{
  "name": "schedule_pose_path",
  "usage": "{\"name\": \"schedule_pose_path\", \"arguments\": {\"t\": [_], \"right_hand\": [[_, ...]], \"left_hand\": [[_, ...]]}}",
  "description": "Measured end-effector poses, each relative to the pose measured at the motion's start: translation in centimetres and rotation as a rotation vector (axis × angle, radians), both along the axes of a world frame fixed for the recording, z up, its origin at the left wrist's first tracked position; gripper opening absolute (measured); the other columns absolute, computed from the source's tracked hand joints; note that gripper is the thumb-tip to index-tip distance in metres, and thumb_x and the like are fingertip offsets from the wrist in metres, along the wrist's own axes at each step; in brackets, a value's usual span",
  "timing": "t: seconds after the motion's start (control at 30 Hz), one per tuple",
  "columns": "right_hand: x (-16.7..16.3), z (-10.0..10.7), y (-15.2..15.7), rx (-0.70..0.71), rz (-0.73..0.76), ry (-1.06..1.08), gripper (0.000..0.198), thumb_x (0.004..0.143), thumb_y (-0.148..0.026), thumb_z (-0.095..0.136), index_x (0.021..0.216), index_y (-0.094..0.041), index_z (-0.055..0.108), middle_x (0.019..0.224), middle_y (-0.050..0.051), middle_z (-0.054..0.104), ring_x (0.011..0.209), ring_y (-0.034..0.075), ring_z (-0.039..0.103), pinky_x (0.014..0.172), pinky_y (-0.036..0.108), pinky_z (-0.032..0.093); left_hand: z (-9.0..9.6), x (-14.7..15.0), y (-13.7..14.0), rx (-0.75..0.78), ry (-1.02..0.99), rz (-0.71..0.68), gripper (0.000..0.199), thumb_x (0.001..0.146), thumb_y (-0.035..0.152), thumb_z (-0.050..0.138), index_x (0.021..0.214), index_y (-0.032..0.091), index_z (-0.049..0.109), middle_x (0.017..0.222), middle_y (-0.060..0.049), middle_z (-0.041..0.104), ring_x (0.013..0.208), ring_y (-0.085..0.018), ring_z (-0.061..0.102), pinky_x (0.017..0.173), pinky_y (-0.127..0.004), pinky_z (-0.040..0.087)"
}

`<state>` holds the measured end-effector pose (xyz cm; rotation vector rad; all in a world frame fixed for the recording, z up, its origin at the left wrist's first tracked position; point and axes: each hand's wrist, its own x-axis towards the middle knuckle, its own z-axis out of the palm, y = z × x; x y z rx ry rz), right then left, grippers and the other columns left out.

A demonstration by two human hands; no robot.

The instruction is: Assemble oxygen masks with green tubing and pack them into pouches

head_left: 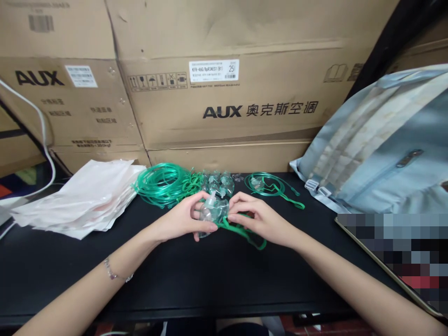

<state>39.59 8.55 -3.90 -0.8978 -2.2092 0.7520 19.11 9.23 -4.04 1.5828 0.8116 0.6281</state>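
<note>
Clear plastic mask — left hand gripping it, right hand pinching its green strap between fingers.

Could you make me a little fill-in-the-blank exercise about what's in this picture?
The left grip holds a clear mask with a strap coloured ____.
The bracelet is worn on the ____ arm.
Large Latin letters on the cardboard spell ____.
The blue backpack is to the ____ of the coiled tubing.

Missing words: green; left; AUX; right.
</note>
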Motion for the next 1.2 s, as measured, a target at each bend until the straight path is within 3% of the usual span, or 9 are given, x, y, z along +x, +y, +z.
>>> {"name": "schedule_pose_path", "arguments": {"t": [0.27,0.5,0.57,0.73,0.87,0.97,1.1,1.2], "right_hand": [[3.0,-1.9,1.6,-0.060,-0.180,-0.068,0.024,0.081,-0.031,0.050,0.066,-0.016,0.060,0.078,0.004,0.054,0.073,0.014,0.053,0.065,0.027,0.042],[3.8,-1.9,1.5,-0.086,-0.200,-0.160,0.024,0.081,-0.031,0.047,0.067,-0.017,0.060,0.078,0.004,0.058,0.073,0.016,0.054,0.067,0.029,0.042],[4.5,-1.9,1.9,-0.057,-0.236,-0.198,0.024,0.082,-0.030,0.045,0.068,-0.017,0.060,0.077,0.004,0.058,0.072,0.016,0.054,0.068,0.029,0.042],[7.8,-3.0,2.6,0.154,-0.504,-0.431,0.023,0.081,-0.027,0.045,0.070,-0.018,0.062,0.078,0.006,0.051,0.073,0.018,0.053,0.072,0.033,0.044],[6.6,-3.5,1.1,0.299,-0.418,-0.612,0.021,0.083,-0.029,0.046,0.084,-0.017,0.063,0.081,0.007,0.044,0.074,0.018,0.052,0.072,0.033,0.046],[3.8,-2.4,-0.7,0.344,-0.438,-0.652,0.035,0.082,-0.036,0.049,0.107,-0.013,0.053,0.092,0.010,0.046,0.074,0.020,0.053,0.067,0.034,0.047],[1.0,-0.7,-1.7,0.209,-0.264,-0.516,0.034,0.083,-0.040,0.048,0.108,-0.018,0.048,0.095,0.006,0.048,0.070,0.015,0.054,0.065,0.029,0.046],[-0.3,-0.7,-1.5,0.165,-0.172,-0.456,0.026,0.088,-0.039,0.040,0.098,-0.018,0.050,0.091,0.005,0.050,0.072,0.013,0.054,0.065,0.026,0.043]], "left_hand": [[-1.4,-1.1,-0.2,-0.060,0.091,0.020,0.034,0.069,0.027,0.064,0.092,0.016,0.042,0.069,0.003,0.054,0.060,-0.014,0.061,0.041,-0.021,0.050],[-1.8,-1.9,-0.4,-0.101,0.119,-0.014,0.029,0.072,0.026,0.061,0.092,0.017,0.043,0.070,0.003,0.054,0.061,-0.014,0.061,0.043,-0.021,0.050],[-1.6,-2.4,-0.5,-0.122,0.144,-0.037,0.026,0.073,0.026,0.061,0.091,0.017,0.044,0.070,0.003,0.054,0.061,-0.014,0.062,0.043,-0.020,0.050],[-1.9,-4.3,-0.9,-0.221,0.187,-0.064,0.028,0.073,0.026,0.062,0.093,0.018,0.045,0.076,0.001,0.056,0.075,-0.020,0.064,0.046,-0.022,0.051],[-2.2,-4.0,-0.8,-0.265,0.011,-0.007,0.038,0.074,0.022,0.061,0.107,0.019,0.041,0.091,-0.006,0.059,0.094,-0.025,0.060,0.058,-0.029,0.054],[-1.9,-2.7,-0.5,-0.337,-0.167,-0.001,0.043,0.075,0.016,0.060,0.114,0.019,0.040,0.100,-0.009,0.059,0.102,-0.028,0.057,0.067,-0.032,0.053],[-1.7,-1.3,-0.4,-0.434,-0.277,0.043,0.046,0.071,0.010,0.061,0.112,0.018,0.042,0.100,-0.010,0.060,0.100,-0.029,0.058,0.071,-0.035,0.051],[-2.1,-0.7,-0.6,-0.428,-0.293,0.084,0.045,0.068,0.010,0.064,0.108,0.019,0.044,0.097,-0.007,0.061,0.097,-0.024,0.059,0.077,-0.037,0.050]]}}
